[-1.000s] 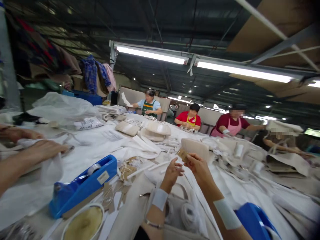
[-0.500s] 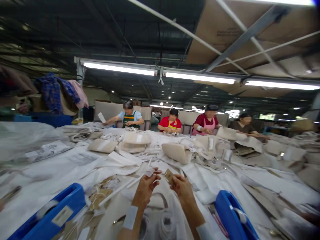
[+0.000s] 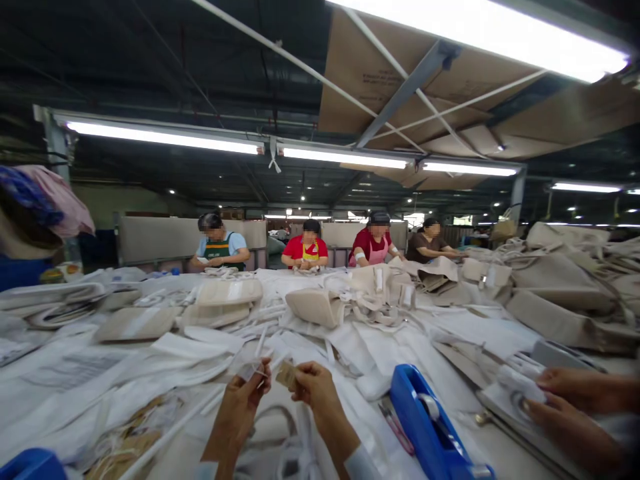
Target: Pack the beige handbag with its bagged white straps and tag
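My left hand (image 3: 239,400) is closed on a small clear plastic packet (image 3: 249,369), pinched between thumb and fingers. In my right hand (image 3: 317,393) I grip a small brown card tag (image 3: 287,375) by its right side. The two hands are raised close together, with a small gap between packet and tag. Below them lies a beige fabric piece with a curved strap (image 3: 277,421), partly hidden by my forearms. A heap of brown tags with white strings (image 3: 133,443) lies to the left of my left hand.
Blue tape dispensers stand at right (image 3: 425,427) and lower left (image 3: 33,465); pink-handled scissors (image 3: 397,427) lie beside the right one. A co-worker's hands (image 3: 570,397) handle a wrapped piece at far right. Beige bags (image 3: 315,307) and white wrapping cover the table. Several co-workers sit opposite.
My view has turned to the right, so the table's contents sit further left and the co-worker's hands at right show. My hands keep hold of packet and tag.
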Available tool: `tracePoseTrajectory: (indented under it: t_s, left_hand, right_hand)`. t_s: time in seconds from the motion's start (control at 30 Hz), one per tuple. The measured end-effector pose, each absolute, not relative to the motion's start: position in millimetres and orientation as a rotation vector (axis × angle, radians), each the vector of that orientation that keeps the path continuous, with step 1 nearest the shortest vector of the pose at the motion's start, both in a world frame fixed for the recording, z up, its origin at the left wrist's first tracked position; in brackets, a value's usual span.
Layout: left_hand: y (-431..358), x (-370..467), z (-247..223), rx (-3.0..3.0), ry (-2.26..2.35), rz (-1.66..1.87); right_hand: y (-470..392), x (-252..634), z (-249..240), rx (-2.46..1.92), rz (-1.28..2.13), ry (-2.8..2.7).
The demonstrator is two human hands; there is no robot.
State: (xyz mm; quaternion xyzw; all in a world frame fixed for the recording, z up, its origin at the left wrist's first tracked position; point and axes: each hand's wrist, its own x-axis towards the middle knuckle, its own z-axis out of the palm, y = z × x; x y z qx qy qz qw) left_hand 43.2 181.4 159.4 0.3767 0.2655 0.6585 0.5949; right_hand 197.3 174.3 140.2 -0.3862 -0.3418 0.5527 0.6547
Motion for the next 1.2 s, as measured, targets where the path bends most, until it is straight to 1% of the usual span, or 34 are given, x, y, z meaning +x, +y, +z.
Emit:
tracePoseTrajectory:
  t_s: [0.3,0.73,0.87,1.07,1.2]
  left_hand:
    - [181,48,154,1.061,0.847,1.627]
    - [179,48,157,1.173,0.939,1.634]
    - [174,47,163,1.2,0.943,1.63]
    - [170,49,172,1.299,1.027,1.55]
    - [169,52,171,1.327,1.034,1.515]
  right_hand:
    - [163,195,139,-0.904,1.248,-0.913]
    - [154,179,152,-0.848,1.217,-1.103]
    - [151,180,161,-0.841,1.138,-1.093]
    - [147,176,171,-0.901,1.246,-1.034]
    - [147,175,177,-0.911,1.247,-0.943]
